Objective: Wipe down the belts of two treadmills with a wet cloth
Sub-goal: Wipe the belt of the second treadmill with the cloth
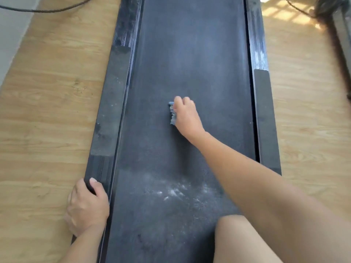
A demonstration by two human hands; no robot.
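Note:
A dark treadmill belt runs up the middle of the view, with white dusty smears on its near part. My right hand reaches out over the belt's middle and grips a small blue-grey cloth, pressing it against the belt; most of the cloth is hidden under the hand. My left hand grips the treadmill's left side rail near its front end, fingers curled over the rail's outer edge.
The right side rail borders the belt. Light wooden floor lies on both sides. A black cable crosses the floor at the top left. Part of another dark machine stands at the top right. My bare knee rests on the belt's near end.

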